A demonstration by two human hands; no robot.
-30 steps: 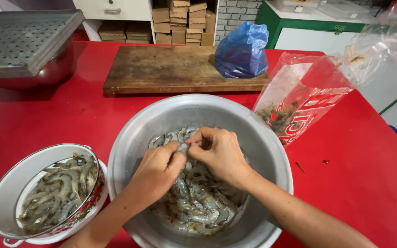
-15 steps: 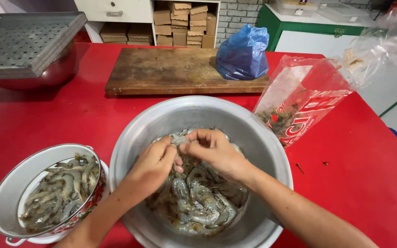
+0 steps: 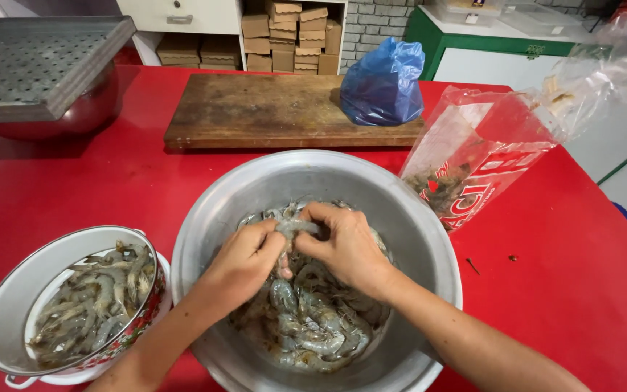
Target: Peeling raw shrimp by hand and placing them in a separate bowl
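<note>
While both grips pinch it, left hand [image 3: 244, 258] and right hand [image 3: 342, 243] hold shrimp [image 3: 295, 228] lying crosswise.

Raw grey shrimp held over a heap of shrimp in a wide round metal basin

A single pale grey, translucent raw shrimp [image 3: 295, 229] is pinched between the fingertips of the left hand [image 3: 244, 261] and the right hand [image 3: 346, 247], lying roughly level just above the heap, its ends hidden by the fingers. Below it, the heap of wet grey raw shrimp [image 3: 313, 327] lies curled and tangled across the bottom of the wide round dull-silver metal basin [image 3: 255, 181], which sits at the near middle of the scene.
</note>
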